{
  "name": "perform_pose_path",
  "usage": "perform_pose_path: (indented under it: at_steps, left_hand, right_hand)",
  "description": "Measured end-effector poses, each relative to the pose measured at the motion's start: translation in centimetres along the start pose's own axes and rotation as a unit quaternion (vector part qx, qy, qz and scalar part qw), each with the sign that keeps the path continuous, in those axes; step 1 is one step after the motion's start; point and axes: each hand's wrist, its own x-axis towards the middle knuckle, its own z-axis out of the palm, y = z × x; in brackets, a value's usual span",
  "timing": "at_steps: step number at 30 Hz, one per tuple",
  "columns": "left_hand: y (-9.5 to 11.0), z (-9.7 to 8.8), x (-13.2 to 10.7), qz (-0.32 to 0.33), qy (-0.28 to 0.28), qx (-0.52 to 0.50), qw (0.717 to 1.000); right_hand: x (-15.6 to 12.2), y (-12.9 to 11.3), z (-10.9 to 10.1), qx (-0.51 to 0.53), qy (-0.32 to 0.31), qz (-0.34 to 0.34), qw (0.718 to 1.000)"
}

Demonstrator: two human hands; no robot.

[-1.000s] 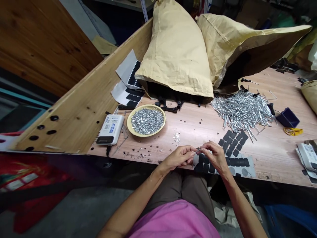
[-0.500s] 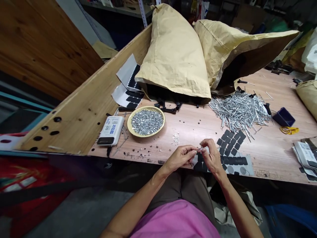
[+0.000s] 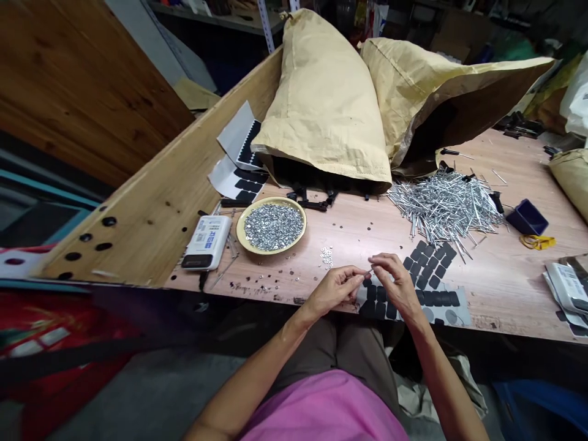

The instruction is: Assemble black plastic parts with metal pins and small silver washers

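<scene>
My left hand point(image 3: 339, 286) is closed in a pinch round a thin metal rod point(image 3: 369, 271), whose tip points toward my other hand. Fingers bent, my right hand point(image 3: 395, 283) meets that end with thumb and fingertips; anything smaller between them is too small to make out. Beneath both hands lies a grey backing sheet point(image 3: 463, 311) bearing rows of black square pads point(image 3: 429, 297). Just beyond my left hand is a little scatter of small pale washers point(image 3: 326, 257). A yellow bowl point(image 3: 239, 236) full of tiny metal pieces point(image 3: 274, 226) stands farther left.
Metal rods point(image 3: 448, 205) are heaped at the right, beside a dark blue box point(image 3: 527, 217) and yellow band point(image 3: 536, 242). Two large paper sacks point(image 3: 328, 104) lie behind. A white power bank point(image 3: 207, 242) sits left, near the wooden side board point(image 3: 151, 202).
My right hand's fingers have shifted slightly and straightened a little over the rod's end. My left hand keeps its pinch almost in place.
</scene>
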Motion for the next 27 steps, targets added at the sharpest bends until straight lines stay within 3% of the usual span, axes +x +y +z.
perform_pose_path:
  at_steps: [5, 10, 13, 16, 18, 22, 25, 27]
  left_hand:
    - [-0.1, 0.4, 0.0, 0.027, 0.031, 0.023, 0.999]
    - [-0.3, 1.6, 0.5, 0.031, 0.103, -0.09, 0.99]
    - [-0.4, 2.6, 0.7, 0.041, 0.129, -0.196, 0.971]
    - [-0.6, 3.8, 0.5, 0.001, 0.138, -0.233, 0.963]
    - [-1.0, 4.4, 0.2, -0.012, 0.147, -0.213, 0.966]
    - [-2.0, 5.2, -0.4, 0.043, 0.164, -0.157, 0.973]
    - [-3.0, 5.1, -0.6, 0.062, 0.123, -0.069, 0.988]
    - [-3.7, 4.4, -0.6, 0.062, 0.089, 0.012, 0.994]
  right_hand:
    - [0.4, -0.1, 0.0, -0.038, 0.012, 0.009, 0.999]
    - [-1.0, -0.6, 0.7, -0.078, 0.136, 0.105, 0.982]
    - [-2.8, -1.1, 1.9, -0.003, 0.116, 0.158, 0.981]
    - [-4.3, -1.5, 3.3, 0.111, 0.083, 0.184, 0.973]
    - [-4.9, -1.7, 3.7, 0.163, 0.063, 0.223, 0.959]
    - [-6.0, -2.0, 3.1, 0.196, 0.001, 0.29, 0.937]
    - [-7.7, -1.8, 2.1, 0.144, 0.004, 0.341, 0.929]
    - [-9.2, -1.6, 1.3, 0.032, 0.019, 0.378, 0.925]
